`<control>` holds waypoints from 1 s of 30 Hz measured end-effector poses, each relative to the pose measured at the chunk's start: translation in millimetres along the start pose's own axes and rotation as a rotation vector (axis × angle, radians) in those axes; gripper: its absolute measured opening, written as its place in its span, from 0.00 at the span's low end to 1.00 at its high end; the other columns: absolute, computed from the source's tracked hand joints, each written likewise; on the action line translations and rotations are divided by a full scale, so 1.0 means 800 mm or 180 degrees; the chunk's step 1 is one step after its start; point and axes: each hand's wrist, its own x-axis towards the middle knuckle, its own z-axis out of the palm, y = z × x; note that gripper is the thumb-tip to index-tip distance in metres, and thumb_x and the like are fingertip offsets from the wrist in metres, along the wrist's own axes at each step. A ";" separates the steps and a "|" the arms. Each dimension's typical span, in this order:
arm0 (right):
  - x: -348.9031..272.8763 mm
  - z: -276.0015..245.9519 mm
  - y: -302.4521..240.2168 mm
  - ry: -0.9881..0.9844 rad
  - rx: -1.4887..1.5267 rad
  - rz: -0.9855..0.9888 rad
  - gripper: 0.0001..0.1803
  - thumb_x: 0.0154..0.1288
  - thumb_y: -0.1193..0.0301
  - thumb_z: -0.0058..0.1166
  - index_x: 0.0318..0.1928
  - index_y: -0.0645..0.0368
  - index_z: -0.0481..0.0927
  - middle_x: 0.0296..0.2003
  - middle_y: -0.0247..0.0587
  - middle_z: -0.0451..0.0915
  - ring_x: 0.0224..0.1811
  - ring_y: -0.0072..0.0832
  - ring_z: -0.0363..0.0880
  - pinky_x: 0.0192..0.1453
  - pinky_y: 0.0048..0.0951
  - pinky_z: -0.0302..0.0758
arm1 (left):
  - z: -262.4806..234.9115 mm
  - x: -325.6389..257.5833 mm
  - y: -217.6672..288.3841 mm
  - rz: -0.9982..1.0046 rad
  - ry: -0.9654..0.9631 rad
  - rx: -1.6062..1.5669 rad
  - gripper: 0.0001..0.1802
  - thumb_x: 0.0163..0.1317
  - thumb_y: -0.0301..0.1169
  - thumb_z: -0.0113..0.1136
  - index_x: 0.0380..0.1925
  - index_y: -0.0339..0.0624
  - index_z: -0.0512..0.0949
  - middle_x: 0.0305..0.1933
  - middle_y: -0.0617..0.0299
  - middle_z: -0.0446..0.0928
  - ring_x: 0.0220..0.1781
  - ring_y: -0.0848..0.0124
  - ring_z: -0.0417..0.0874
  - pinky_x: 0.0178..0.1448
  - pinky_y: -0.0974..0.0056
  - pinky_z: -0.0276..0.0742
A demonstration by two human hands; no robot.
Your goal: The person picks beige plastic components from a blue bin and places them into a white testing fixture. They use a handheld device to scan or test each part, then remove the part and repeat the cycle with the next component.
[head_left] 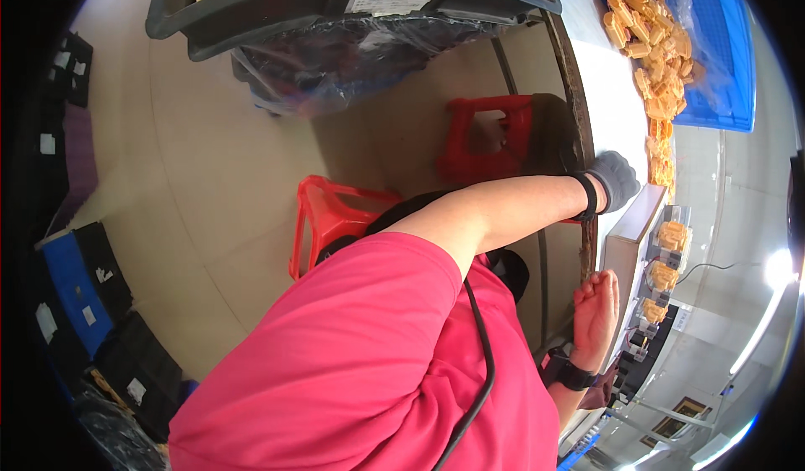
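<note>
My left hand (616, 179), in a grey glove with a black band at the wrist, rests on the white tabletop (608, 93) by its worn edge. Its fingers are curled down; whatever they may hold is hidden. Close beside it lies a line of tan plastic parts (661, 156), running up to a larger heap (658, 43) at a blue crate (725, 68). My right hand (595, 320) is bare, fingers bent and pressed together, with nothing visible in them. It is beside a white box-like fixture (629, 232) with several tan parts (665, 275) on its far side.
A dark grey bin (319, 5) of tan parts stands at the top, clear plastic wrap (327, 64) below it. Two red stools (323, 219) are on the tiled floor. Black and blue crates (75, 291) line the left. A black cable (482, 362) crosses my pink shirt.
</note>
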 end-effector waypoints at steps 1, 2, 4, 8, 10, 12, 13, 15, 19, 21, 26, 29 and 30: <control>-0.002 -0.002 0.002 0.0025 0.0022 0.0015 0.06 0.75 0.67 0.48 0.45 0.55 0.74 0.36 0.31 0.72 0.34 0.20 0.69 0.39 0.21 0.67 | 0.002 0.000 0.000 -0.0007 0.0018 0.0023 0.11 0.59 0.33 0.51 0.33 0.48 0.84 0.35 0.57 0.84 0.39 0.59 0.86 0.38 0.46 0.78; -0.005 -0.004 0.005 0.0051 0.0042 0.0029 0.06 0.75 0.67 0.48 0.45 0.55 0.74 0.36 0.31 0.72 0.34 0.20 0.69 0.39 0.21 0.67 | 0.004 -0.001 -0.001 -0.0003 0.0061 -0.0005 0.11 0.59 0.33 0.52 0.33 0.48 0.84 0.35 0.57 0.84 0.39 0.59 0.86 0.38 0.47 0.78; -0.008 -0.006 0.007 0.0075 0.0060 0.0034 0.06 0.75 0.67 0.48 0.45 0.55 0.74 0.36 0.31 0.73 0.35 0.20 0.69 0.39 0.21 0.67 | 0.008 0.000 -0.001 0.0028 0.0144 -0.0053 0.11 0.58 0.33 0.52 0.32 0.48 0.84 0.35 0.57 0.84 0.38 0.58 0.86 0.38 0.47 0.78; -0.013 -0.017 0.011 0.0068 0.0083 -0.0023 0.06 0.75 0.67 0.48 0.45 0.55 0.74 0.36 0.31 0.73 0.35 0.20 0.70 0.39 0.21 0.67 | 0.004 -0.001 -0.001 0.0006 0.0021 0.0018 0.12 0.58 0.33 0.51 0.32 0.48 0.85 0.35 0.56 0.83 0.38 0.58 0.86 0.38 0.48 0.78; -0.015 -0.022 0.013 0.0075 0.0125 -0.0055 0.07 0.76 0.67 0.48 0.46 0.55 0.74 0.36 0.31 0.73 0.35 0.20 0.70 0.39 0.21 0.68 | 0.003 -0.001 0.000 0.0019 0.0008 -0.0016 0.12 0.58 0.33 0.51 0.33 0.48 0.85 0.35 0.56 0.84 0.38 0.57 0.86 0.39 0.49 0.78; -0.018 -0.022 0.016 0.0087 0.0182 -0.0085 0.07 0.76 0.67 0.48 0.46 0.56 0.73 0.36 0.31 0.73 0.35 0.20 0.70 0.39 0.21 0.68 | 0.001 0.000 -0.003 0.0002 0.0060 -0.0019 0.12 0.59 0.33 0.51 0.34 0.48 0.85 0.36 0.56 0.84 0.39 0.57 0.86 0.39 0.50 0.79; -0.018 -0.023 0.016 0.0089 0.0176 -0.0067 0.07 0.76 0.67 0.48 0.46 0.56 0.73 0.36 0.31 0.73 0.35 0.19 0.70 0.39 0.21 0.68 | 0.001 0.000 -0.003 0.0005 0.0044 -0.0016 0.12 0.59 0.32 0.50 0.34 0.49 0.85 0.37 0.56 0.84 0.39 0.57 0.86 0.40 0.50 0.79; -0.018 -0.026 0.018 0.0078 0.0164 -0.0035 0.07 0.76 0.67 0.48 0.46 0.55 0.73 0.36 0.31 0.73 0.35 0.19 0.70 0.40 0.21 0.69 | 0.000 0.001 -0.002 0.0003 0.0021 0.0003 0.13 0.60 0.32 0.50 0.35 0.49 0.85 0.38 0.56 0.84 0.39 0.57 0.86 0.41 0.50 0.79; -0.013 -0.031 0.015 0.0006 0.0076 0.0025 0.06 0.75 0.67 0.48 0.46 0.55 0.73 0.36 0.31 0.73 0.35 0.18 0.70 0.40 0.20 0.70 | -0.009 -0.002 0.002 -0.0091 -0.0284 0.0111 0.12 0.62 0.33 0.50 0.36 0.50 0.85 0.42 0.57 0.84 0.46 0.60 0.85 0.43 0.50 0.79; -0.005 -0.029 0.009 -0.0106 -0.0054 0.0058 0.06 0.75 0.67 0.48 0.46 0.55 0.74 0.36 0.30 0.74 0.35 0.18 0.71 0.40 0.19 0.70 | 0.001 0.000 0.003 -0.0117 -0.0109 0.0138 0.12 0.62 0.33 0.51 0.36 0.50 0.85 0.43 0.58 0.84 0.47 0.60 0.85 0.43 0.50 0.80; 0.008 -0.034 0.006 -0.0011 -0.0153 0.0099 0.06 0.75 0.67 0.49 0.46 0.54 0.74 0.36 0.30 0.74 0.35 0.18 0.71 0.40 0.19 0.70 | 0.004 0.000 0.005 -0.0257 -0.0194 0.0282 0.12 0.62 0.31 0.52 0.37 0.51 0.85 0.42 0.60 0.84 0.47 0.60 0.85 0.44 0.51 0.80; -0.005 -0.043 0.010 0.0095 -0.0142 0.0097 0.06 0.75 0.67 0.50 0.46 0.54 0.75 0.36 0.31 0.75 0.36 0.18 0.72 0.40 0.20 0.71 | 0.014 0.003 0.014 -0.0162 -0.0154 0.0196 0.12 0.61 0.31 0.52 0.37 0.51 0.85 0.42 0.60 0.84 0.46 0.60 0.85 0.44 0.51 0.80; -0.012 -0.047 0.011 0.0132 -0.0133 0.0078 0.07 0.74 0.67 0.50 0.47 0.54 0.75 0.37 0.31 0.76 0.36 0.18 0.72 0.41 0.20 0.71 | 0.012 -0.002 0.016 -0.0087 -0.0088 0.0133 0.12 0.60 0.31 0.52 0.36 0.51 0.86 0.41 0.59 0.84 0.45 0.61 0.85 0.44 0.53 0.79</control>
